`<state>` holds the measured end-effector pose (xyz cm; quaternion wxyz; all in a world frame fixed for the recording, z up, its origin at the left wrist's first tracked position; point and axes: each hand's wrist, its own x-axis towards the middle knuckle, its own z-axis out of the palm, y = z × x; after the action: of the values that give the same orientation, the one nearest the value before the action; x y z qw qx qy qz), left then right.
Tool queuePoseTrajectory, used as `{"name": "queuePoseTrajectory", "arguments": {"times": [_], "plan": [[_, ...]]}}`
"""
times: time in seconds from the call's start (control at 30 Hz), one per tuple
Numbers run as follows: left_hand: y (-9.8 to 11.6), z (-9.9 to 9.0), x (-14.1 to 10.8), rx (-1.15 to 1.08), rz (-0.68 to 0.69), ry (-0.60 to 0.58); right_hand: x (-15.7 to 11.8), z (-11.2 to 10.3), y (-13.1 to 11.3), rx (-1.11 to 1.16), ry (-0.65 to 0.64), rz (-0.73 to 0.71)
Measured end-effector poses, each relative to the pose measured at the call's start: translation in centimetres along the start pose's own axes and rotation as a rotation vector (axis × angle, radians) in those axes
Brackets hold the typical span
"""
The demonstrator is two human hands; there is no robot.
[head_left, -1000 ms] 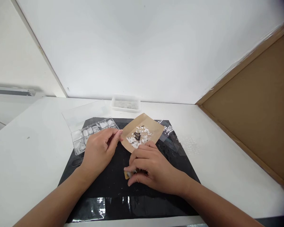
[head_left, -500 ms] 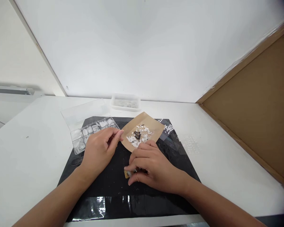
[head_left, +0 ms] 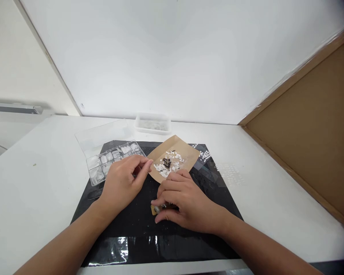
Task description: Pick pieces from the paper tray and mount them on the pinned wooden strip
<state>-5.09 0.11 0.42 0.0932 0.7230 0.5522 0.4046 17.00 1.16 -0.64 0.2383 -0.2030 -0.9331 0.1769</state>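
Observation:
On the black mat [head_left: 126, 225], my left hand [head_left: 129, 177] has its thumb and forefinger pinched at the left edge of a brown paper sheet [head_left: 174, 143]; what they hold, if anything, is too small to name. White flakes [head_left: 176, 166] and dark bits [head_left: 166, 163] lie on the paper. Below the paper, my right hand [head_left: 183, 200] curls over a small yellowish piece [head_left: 154, 209] with a greyish, rounded part between thumb and fingers. The palm hides the rest of it.
An open clear compartment box [head_left: 96, 173] with white pieces is at the left, partly under my left hand. Behind the mat stands a translucent tray [head_left: 153, 131]. Small white pieces [head_left: 205, 155] lie at right. A brown-framed panel [head_left: 304, 126] leans at far right.
My left hand has moved slightly right, its fingertips closer to the paper's flakes. My right hand has barely moved; the greyish part between its fingers shows more clearly.

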Motion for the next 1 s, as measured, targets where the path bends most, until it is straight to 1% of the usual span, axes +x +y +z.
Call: {"name": "queuePoseTrajectory", "arguments": {"times": [0.17,0.23,0.47,0.63,0.8,1.0], "plan": [[-0.15,0.17,-0.14,-0.012,0.105,-0.036,-0.15,-0.1,0.2,-0.008,-0.009,-0.026],[-0.19,0.19,-0.22,-0.012,0.122,-0.038,-0.21,-0.13,0.28,-0.022,-0.03,-0.04],[-0.16,0.06,-0.23,-0.008,0.133,-0.022,-0.22,-0.25,0.35,-0.06,-0.032,-0.073],[-0.21,0.15,-0.19,-0.003,0.122,-0.033,-0.17,-0.36,0.28,-0.057,-0.005,-0.087],[-0.28,0.18,-0.2,0.0,0.114,-0.034,-0.17,-0.24,0.27,-0.074,-0.001,-0.155],[-0.48,0.31,-0.31,-0.005,0.108,-0.044,-0.2,-0.16,0.29,-0.125,0.048,-0.222]]}}
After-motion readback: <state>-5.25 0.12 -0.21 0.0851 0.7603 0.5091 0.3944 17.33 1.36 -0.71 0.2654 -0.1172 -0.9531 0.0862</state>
